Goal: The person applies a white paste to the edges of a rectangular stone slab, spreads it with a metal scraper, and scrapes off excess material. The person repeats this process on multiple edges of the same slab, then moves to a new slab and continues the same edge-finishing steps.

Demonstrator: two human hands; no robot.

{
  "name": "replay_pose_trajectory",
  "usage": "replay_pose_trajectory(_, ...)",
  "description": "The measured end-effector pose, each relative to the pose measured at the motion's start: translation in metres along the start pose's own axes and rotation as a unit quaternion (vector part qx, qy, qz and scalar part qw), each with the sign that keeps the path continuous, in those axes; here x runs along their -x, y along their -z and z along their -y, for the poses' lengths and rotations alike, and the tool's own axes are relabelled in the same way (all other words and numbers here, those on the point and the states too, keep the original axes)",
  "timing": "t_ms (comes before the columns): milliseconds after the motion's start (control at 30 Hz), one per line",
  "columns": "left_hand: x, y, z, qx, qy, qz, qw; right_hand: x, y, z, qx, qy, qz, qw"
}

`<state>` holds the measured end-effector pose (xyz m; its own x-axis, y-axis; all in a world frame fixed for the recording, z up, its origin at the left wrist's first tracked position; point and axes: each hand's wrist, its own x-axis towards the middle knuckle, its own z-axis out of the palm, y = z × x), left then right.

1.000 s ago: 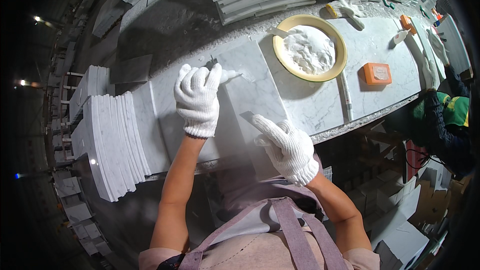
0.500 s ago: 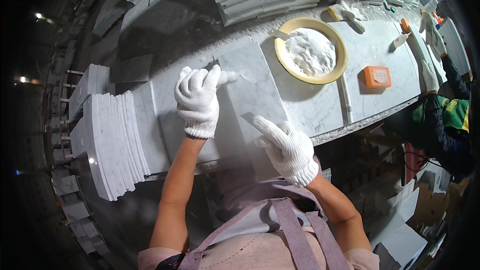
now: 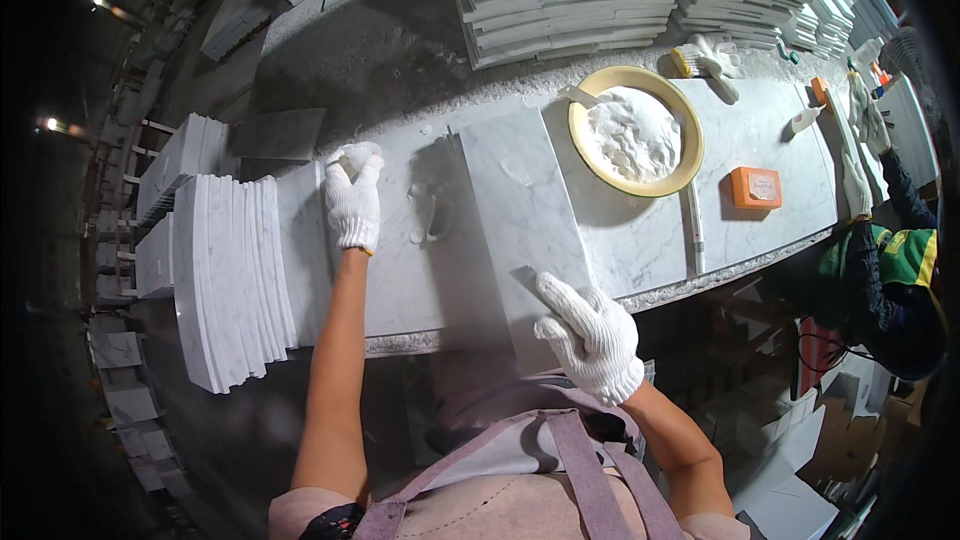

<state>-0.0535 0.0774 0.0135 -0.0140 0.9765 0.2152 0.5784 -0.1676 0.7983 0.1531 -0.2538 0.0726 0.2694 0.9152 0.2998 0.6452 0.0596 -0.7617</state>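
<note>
A grey-veined marble tile (image 3: 505,215) lies on the worktop in front of me, its near end over the edge, with a small glossy patch on its upper part. My gloved right hand (image 3: 592,340) is closed over the tile's near right side, a thin flat metal scraper blade (image 3: 524,278) sticking out past the fingers. Left of the tile, my gloved left hand (image 3: 354,205) is closed around a whitish translucent bottle (image 3: 352,153), mostly covered by the fingers. A yellow-rimmed bowl (image 3: 697,140) of white powder, a flat tool resting in it, stands right of the tile.
Thin tiles (image 3: 235,280) stand in a row at the left; more tile stacks (image 3: 575,0) rise behind. An orange box (image 3: 755,188), a pale strip (image 3: 696,225) and spare gloves (image 3: 710,62) lie rightward. A co-worker's gloved hand (image 3: 856,185) is at the far right.
My left hand has carried the bottle leftward, away from above the tile. My right hand with the scraper sits slightly lower in view. The camera view has shifted a little.
</note>
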Motion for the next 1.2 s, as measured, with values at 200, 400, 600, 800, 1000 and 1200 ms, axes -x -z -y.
replay_pose_trajectory(200, -0.006, -0.008, 0.027, 0.029, 0.000, 0.009, 1.000, 0.016, 0.000, -0.004, 0.021, -0.005, 0.018, 1.000)
replay_pose_trajectory(400, -0.008, -0.018, 0.039, -0.033, -0.016, -0.020, 0.999, 0.019, -0.010, -0.010, 0.008, -0.012, -0.029, 0.999)
replay_pose_trajectory(600, -0.003, -0.014, 0.042, -0.005, 0.014, 0.017, 1.000, 0.020, -0.015, -0.011, -0.038, -0.007, -0.104, 0.994)
replay_pose_trajectory(800, 0.009, 0.000, 0.041, 0.073, -0.067, 0.041, 0.994, 0.025, -0.011, -0.011, -0.030, -0.035, -0.084, 0.995)
replay_pose_trajectory(1000, 0.036, 0.017, 0.032, 0.041, -0.078, -0.042, 0.995, 0.027, -0.012, -0.011, -0.085, -0.015, -0.141, 0.986)
replay_pose_trajectory(1200, 0.074, 0.012, -0.001, -0.040, -0.104, 0.043, 0.993, 0.027, -0.022, -0.013, -0.088, -0.028, -0.167, 0.982)
